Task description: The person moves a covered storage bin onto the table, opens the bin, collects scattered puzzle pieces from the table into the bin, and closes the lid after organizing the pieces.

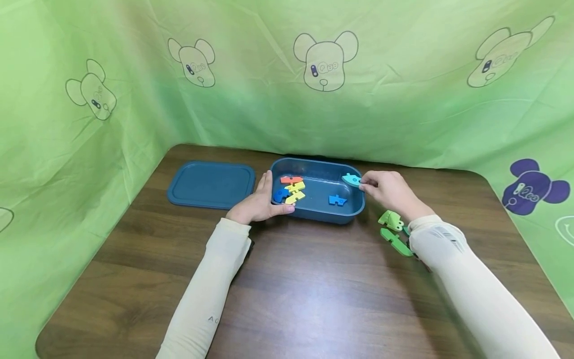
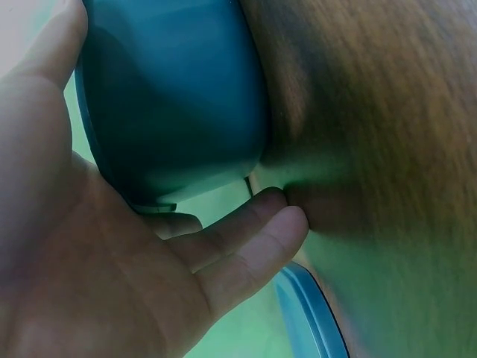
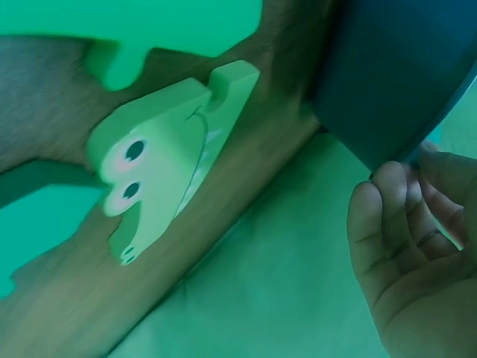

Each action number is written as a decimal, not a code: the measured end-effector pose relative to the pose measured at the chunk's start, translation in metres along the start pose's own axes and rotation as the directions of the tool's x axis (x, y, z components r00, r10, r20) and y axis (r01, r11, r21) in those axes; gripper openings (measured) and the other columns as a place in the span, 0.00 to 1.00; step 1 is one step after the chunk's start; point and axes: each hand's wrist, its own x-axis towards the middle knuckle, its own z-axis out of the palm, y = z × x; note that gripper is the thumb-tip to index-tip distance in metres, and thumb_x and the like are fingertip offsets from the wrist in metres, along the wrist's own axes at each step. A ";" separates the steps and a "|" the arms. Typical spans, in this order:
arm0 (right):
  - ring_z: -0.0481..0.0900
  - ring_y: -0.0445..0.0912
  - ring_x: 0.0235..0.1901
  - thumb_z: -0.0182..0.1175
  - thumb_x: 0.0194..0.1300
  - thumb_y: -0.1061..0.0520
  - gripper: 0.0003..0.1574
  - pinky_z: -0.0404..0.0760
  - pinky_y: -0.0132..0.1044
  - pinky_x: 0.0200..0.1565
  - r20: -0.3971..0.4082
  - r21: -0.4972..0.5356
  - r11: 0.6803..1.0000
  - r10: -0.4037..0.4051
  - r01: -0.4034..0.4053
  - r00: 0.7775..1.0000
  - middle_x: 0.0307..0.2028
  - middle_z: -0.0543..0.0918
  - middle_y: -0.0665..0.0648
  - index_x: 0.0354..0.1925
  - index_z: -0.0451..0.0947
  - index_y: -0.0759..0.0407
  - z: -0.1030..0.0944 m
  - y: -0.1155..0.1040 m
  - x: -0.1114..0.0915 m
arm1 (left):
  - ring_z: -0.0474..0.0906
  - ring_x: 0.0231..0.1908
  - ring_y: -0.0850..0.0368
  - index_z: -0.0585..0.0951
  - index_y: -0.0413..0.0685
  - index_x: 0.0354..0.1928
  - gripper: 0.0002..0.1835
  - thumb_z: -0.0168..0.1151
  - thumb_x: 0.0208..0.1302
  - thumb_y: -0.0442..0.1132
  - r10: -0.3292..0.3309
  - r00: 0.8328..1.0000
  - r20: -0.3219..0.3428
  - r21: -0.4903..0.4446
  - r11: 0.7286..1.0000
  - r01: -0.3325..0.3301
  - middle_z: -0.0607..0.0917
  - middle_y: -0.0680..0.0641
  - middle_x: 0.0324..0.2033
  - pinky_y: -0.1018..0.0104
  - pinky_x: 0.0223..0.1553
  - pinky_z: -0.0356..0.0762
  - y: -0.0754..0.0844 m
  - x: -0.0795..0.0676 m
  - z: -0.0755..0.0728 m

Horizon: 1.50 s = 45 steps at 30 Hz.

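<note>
A dark blue plastic box (image 1: 314, 214) stands at the back middle of the table. My left hand (image 1: 260, 202) rests against its left end, the thumb along the front rim and the other fingers straight; the left wrist view shows this hand (image 2: 141, 261) beside the box wall. My right hand (image 1: 387, 189) pinches a turquoise puzzle piece (image 1: 351, 180) over the box's right end. Inside lie a red piece (image 1: 291, 179), yellow pieces (image 1: 295, 197), a blue piece (image 1: 280, 195) and another blue piece (image 1: 337, 200). In the right wrist view the hand (image 3: 417, 253) mostly hides the turquoise piece.
Left of the box lies its blue lid (image 1: 213, 184). Under my right forearm are a green crocodile-head piece (image 1: 391, 220) and a long green piece (image 1: 396, 242), with others partly hidden by the sleeve. A green printed cloth (image 1: 269, 114) hangs behind the wooden table (image 1: 314, 289).
</note>
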 end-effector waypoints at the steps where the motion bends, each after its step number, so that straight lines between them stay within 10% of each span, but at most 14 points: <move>1: 0.79 0.51 0.31 0.65 0.69 0.61 0.04 0.76 0.48 0.36 -0.002 0.001 1.000 -0.006 0.006 1.000 0.29 0.85 0.55 0.39 0.84 0.63 0.001 -0.001 0.002 | 0.43 0.77 0.44 0.26 0.50 0.79 0.68 0.64 0.60 0.71 -0.001 1.000 0.003 0.000 1.000 0.001 0.31 0.45 0.79 0.47 0.69 0.59 0.000 0.000 0.000; 37: 0.76 0.52 0.29 0.65 0.68 0.57 0.13 0.72 0.47 0.33 0.043 -0.029 0.995 0.094 -0.093 0.995 0.27 0.80 0.56 0.47 0.83 0.66 0.011 -0.013 0.026 | 0.50 0.75 0.41 0.25 0.51 0.79 0.68 0.65 0.60 0.70 -0.009 1.000 0.007 -0.017 1.000 0.009 0.31 0.45 0.79 0.49 0.63 0.68 0.001 0.000 -0.001; 45: 0.75 0.53 0.31 0.61 0.70 0.61 0.09 0.72 0.47 0.35 -0.011 0.023 0.997 0.072 -0.072 0.997 0.29 0.80 0.57 0.45 0.83 0.65 0.011 -0.011 0.018 | 0.40 0.77 0.46 0.25 0.50 0.79 0.68 0.65 0.60 0.69 -0.003 1.000 0.014 -0.021 1.000 0.003 0.31 0.45 0.79 0.48 0.70 0.56 0.001 0.000 -0.002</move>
